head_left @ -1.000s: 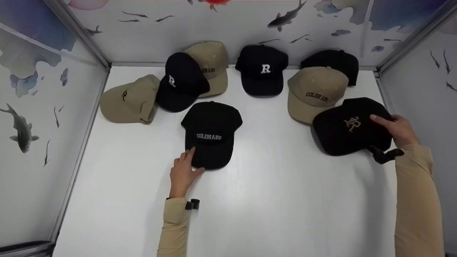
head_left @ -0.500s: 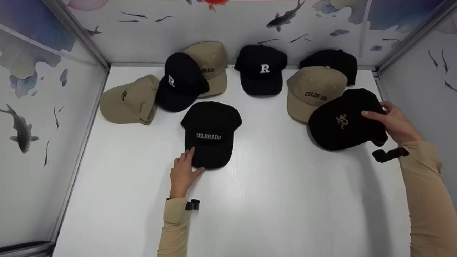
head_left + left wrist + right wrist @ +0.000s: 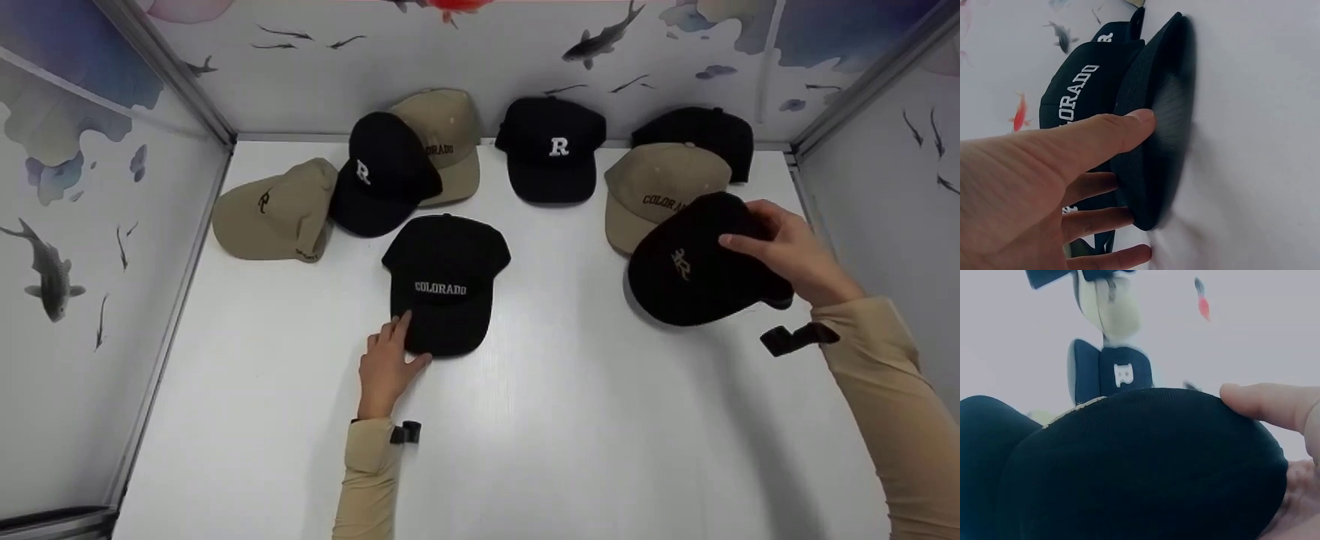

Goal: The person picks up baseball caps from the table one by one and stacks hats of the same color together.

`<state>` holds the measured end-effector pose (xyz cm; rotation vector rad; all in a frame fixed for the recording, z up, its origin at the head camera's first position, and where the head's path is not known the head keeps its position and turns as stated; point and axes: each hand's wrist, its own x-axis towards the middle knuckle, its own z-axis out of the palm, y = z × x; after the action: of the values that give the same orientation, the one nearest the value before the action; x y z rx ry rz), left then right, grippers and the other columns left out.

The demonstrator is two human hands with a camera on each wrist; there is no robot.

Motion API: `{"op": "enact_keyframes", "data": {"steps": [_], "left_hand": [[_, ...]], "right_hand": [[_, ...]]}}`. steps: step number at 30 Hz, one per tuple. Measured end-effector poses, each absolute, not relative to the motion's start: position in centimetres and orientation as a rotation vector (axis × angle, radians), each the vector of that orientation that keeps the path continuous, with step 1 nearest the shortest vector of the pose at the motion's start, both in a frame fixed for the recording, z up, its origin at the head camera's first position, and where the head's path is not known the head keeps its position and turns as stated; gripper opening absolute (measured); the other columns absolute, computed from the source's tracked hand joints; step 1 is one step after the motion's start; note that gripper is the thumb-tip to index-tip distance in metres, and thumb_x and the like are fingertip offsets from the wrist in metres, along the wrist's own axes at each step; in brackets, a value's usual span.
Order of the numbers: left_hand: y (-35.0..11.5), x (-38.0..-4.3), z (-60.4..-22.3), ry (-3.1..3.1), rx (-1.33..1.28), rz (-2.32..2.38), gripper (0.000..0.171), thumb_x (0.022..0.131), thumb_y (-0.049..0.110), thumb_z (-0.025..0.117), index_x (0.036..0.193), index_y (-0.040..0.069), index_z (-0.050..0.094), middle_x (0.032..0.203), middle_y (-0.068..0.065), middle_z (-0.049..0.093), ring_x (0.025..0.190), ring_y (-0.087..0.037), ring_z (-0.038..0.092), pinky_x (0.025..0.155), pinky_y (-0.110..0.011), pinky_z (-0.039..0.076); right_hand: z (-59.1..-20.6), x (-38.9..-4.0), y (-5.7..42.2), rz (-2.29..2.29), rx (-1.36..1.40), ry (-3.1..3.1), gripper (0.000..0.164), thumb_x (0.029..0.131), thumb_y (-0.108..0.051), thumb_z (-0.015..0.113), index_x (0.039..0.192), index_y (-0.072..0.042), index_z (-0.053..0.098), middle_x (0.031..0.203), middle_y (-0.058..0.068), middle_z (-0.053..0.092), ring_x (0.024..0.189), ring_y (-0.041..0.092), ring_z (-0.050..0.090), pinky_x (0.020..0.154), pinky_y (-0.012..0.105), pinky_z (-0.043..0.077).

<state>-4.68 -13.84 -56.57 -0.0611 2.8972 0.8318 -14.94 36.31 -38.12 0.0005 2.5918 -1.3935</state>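
A black COLORADO cap (image 3: 446,251) sits upright on the white table with its brim toward me. Beside that brim is my left hand (image 3: 386,371); thumb and fingers, fairly straight and spread, touch its edge, as the left wrist view shows along the brim (image 3: 1154,174). My right hand (image 3: 799,251) grips a second black cap (image 3: 701,274) with a gold emblem by its crown, thumb on the outside and the other fingers partly hidden. This cap is tilted above the table and partly covers a tan COLORADO cap (image 3: 664,180). Its dark crown (image 3: 1151,461) fills much of the right wrist view.
Along the back stand a navy R cap (image 3: 551,150), another black cap (image 3: 724,139) at the right, and a tan cap (image 3: 454,142) behind a second navy R cap (image 3: 382,176). A tan cap (image 3: 274,214) lies far left. Printed panels (image 3: 517,45) wall the table (image 3: 525,435).
My right hand has carried the gold-emblem cap to the left, and the cap has turned in the process. The left hand and the other caps have stayed in place.
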Motion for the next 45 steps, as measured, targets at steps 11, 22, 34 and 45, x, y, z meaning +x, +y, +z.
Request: {"op": "enact_keyframes", "data": {"steps": [11, 22, 34, 45], "left_hand": [[-14.4, -4.5, -56.6, 2.879, -0.087, 0.825, 0.077, 0.083, 0.030, 0.077, 0.147, 0.008, 0.040, 0.140, -0.019, 0.045, 0.120, -0.041, 0.043, 0.082, -0.056, 0.047], [-15.7, -3.6, -56.6, 2.863, -0.033, 0.963, 0.069, 0.084, 0.021, 0.076, 0.143, 0.004, 0.044, 0.145, -0.023, 0.037, 0.120, -0.043, 0.044, 0.082, -0.055, 0.047], [-18.3, -1.9, -56.0, 2.868, -0.086, 1.165, 0.060, 0.086, 0.013, 0.073, 0.138, -0.002, 0.048, 0.147, -0.029, 0.029, 0.124, -0.045, 0.040, 0.094, -0.056, 0.041], [-18.3, -0.5, -56.1, 2.873, -0.074, 1.256, 0.068, 0.083, 0.008, 0.075, 0.142, 0.000, 0.041, 0.146, -0.030, 0.028, 0.124, -0.047, 0.041, 0.096, -0.057, 0.039]], "right_hand": [[-38.1, -14.8, 28.9, -1.293, -0.632, 2.461, 0.025, 0.097, -0.005, 0.057, 0.119, 0.004, 0.049, 0.112, 0.019, 0.062, 0.093, 0.013, 0.059, 0.078, 0.017, 0.045], [-39.1, -14.2, 21.4, -1.201, -1.009, 2.325, 0.027, 0.091, -0.004, 0.066, 0.118, -0.007, 0.061, 0.095, 0.003, 0.065, 0.080, 0.015, 0.057, 0.074, 0.025, 0.045], [-40.1, -13.7, 13.9, -1.165, -1.175, 2.004, 0.028, 0.095, -0.012, 0.061, 0.122, -0.004, 0.059, 0.106, 0.004, 0.064, 0.095, 0.018, 0.058, 0.086, 0.033, 0.046], [-42.8, -15.1, 7.7, -1.196, -1.262, 1.969, 0.034, 0.093, -0.009, 0.063, 0.125, 0.001, 0.055, 0.118, 0.012, 0.061, 0.108, 0.020, 0.053, 0.096, 0.037, 0.041]]}}
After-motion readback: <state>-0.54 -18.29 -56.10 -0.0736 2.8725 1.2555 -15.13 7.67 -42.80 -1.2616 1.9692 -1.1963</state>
